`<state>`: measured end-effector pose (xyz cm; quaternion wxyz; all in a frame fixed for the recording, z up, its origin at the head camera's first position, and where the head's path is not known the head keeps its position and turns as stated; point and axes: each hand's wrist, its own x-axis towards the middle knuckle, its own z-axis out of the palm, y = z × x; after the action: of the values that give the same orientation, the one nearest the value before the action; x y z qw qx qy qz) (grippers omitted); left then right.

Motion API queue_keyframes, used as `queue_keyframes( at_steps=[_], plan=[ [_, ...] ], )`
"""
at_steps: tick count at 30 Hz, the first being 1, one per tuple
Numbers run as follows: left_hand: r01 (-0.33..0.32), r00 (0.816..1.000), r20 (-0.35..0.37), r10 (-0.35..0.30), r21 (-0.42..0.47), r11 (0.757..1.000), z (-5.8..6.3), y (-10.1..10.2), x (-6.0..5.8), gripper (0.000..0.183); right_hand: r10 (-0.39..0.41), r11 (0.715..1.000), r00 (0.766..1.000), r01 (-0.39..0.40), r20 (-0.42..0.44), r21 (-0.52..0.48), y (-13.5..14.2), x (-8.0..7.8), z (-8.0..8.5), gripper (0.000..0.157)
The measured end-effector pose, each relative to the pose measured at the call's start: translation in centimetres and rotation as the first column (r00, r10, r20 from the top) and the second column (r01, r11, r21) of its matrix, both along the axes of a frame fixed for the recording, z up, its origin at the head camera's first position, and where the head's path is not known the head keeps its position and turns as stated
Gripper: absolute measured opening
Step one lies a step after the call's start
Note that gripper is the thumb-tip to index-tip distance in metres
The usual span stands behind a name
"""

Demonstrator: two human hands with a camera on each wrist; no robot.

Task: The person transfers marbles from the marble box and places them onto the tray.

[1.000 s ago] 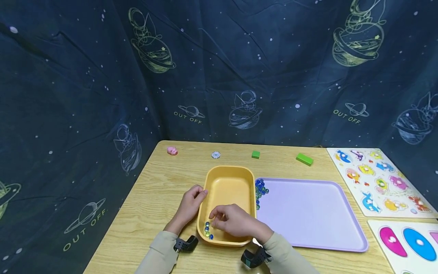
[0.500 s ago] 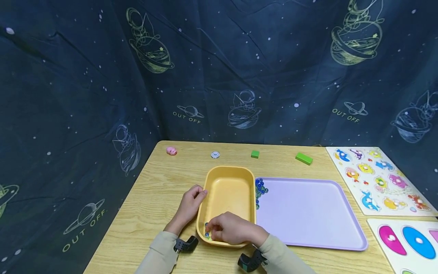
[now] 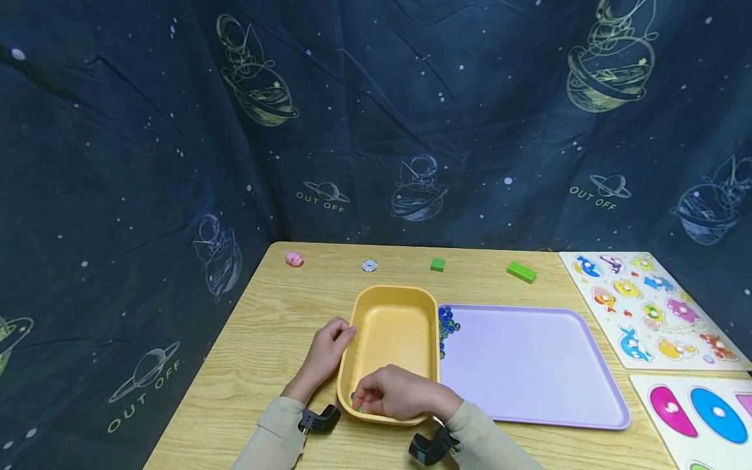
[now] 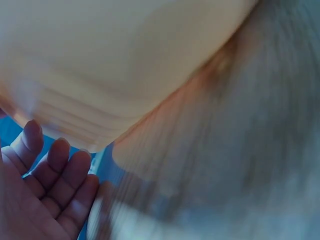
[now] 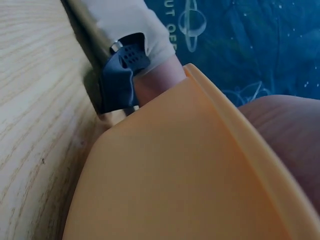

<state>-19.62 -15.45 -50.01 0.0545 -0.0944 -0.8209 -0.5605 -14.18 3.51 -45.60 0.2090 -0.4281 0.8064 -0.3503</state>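
Note:
A yellow tub stands on the table, its near-left corner holding glass marbles, partly hidden by fingers. My left hand holds the tub's left rim, thumb at the edge. In the left wrist view, the fingers of that hand bend below the tub's wall. Inside the tub, my right hand reaches down with bent fingers at the marbles. Whether it pinches one is hidden. The right wrist view mostly shows the tub's outer wall, with part of the right hand beyond the rim.
A lilac tray adjoins the tub's right side, with several blue and green marbles at its left edge. Along the back lie a pink pig, a chip and green blocks. Puzzle boards lie right.
My right hand has moved left and down onto the marbles in the tub's near-left corner, covering most of them. The visible marbles have shifted slightly. My left hand stays on the rim.

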Motion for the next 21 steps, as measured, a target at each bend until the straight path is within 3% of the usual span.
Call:
queue_keyframes(
  at_steps=[8,14,18,21],
  plan=[
    [-0.001,1.000,0.004,0.001,-0.003,1.000,-0.1,-0.1,0.0,0.021,-0.026,0.999,1.000,0.026,0.012,-0.027,-0.1,-0.1,-0.1,0.011],
    [-0.009,1.000,0.027,0.009,-0.002,1.000,0.0,-0.1,0.0,0.020,-0.134,0.988,0.990,0.137,0.041,-0.067,0.9,-0.6,1.6,0.012],
    [-0.011,0.999,0.040,0.011,-0.007,1.000,0.3,0.0,0.1,0.020,-0.253,0.959,0.967,0.252,0.006,-0.128,3.1,-1.8,3.1,0.012],
    [-0.002,1.000,0.031,0.002,-0.010,1.000,1.2,0.2,0.5,0.020,-0.356,0.918,0.934,0.353,0.020,-0.183,5.2,-3.0,3.8,0.012]
  ],
)
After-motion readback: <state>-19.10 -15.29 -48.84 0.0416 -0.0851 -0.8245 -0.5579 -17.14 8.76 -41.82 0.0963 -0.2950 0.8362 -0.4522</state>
